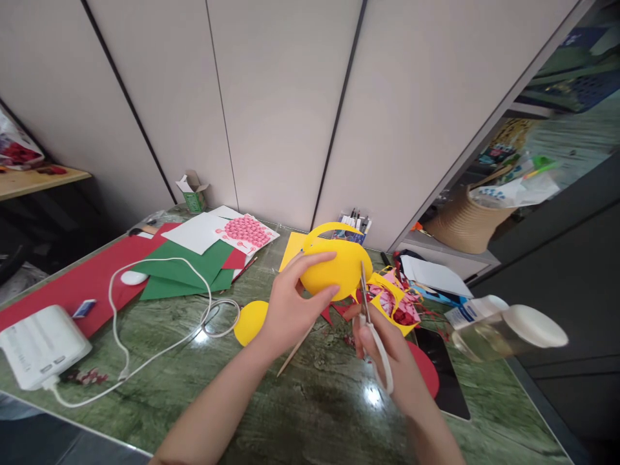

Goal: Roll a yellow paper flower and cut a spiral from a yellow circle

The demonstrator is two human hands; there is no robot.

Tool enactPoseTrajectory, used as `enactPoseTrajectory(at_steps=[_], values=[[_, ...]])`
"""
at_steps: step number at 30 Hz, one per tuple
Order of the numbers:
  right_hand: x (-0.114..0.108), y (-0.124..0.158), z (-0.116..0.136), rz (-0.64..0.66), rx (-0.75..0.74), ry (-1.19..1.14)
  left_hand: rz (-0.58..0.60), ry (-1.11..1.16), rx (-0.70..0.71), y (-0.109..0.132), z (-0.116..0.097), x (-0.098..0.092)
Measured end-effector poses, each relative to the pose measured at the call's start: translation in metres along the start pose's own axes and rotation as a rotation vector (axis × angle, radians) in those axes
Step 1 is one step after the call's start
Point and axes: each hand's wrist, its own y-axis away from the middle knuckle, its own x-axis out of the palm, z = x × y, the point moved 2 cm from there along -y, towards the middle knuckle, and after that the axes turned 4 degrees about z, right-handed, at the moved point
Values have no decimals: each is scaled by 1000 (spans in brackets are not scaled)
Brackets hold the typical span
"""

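My left hand (pixel 300 300) pinches a rounded piece of yellow paper (pixel 334 268) between thumb and fingers, held up over the table. A thin curved strip of yellow paper (pixel 332 227) arches off its upper edge. In my right hand (pixel 382 342) are white-handled scissors (pixel 382 361), their blades at the right edge of the yellow paper. Whether the blades are fully closed is hard to tell. Below and to the left, a yellow paper circle (pixel 250 323) lies on the green marbled table (pixel 310 413). A thin wooden stick (pixel 294 351) lies beside my left wrist.
Red paper (pixel 111 284), green sheets (pixel 186 265) and a white power bank (pixel 43 345) with a looping cable lie left. Yellow and pink scraps (pixel 394 300), a red circle (pixel 423 371), a dark tablet (pixel 448 381) and a lidded jar (pixel 504 332) are right. A cabinet wall (pixel 271 110) stands behind.
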Motion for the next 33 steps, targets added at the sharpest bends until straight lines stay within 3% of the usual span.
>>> enactPoseTrajectory(at_steps=[8, 28, 30, 33], values=[[-2, 3, 5, 6, -15, 59, 40, -15, 22, -1, -3, -6], [-8, 6, 6, 90, 129, 120, 182, -27, 18, -6, -10, -29], [-7, 6, 7, 88, 127, 93, 160, 30, 5, -5, -8, -26], [-4, 4, 7, 48, 102, 44, 4, 203, 6, -4, -5, -15]])
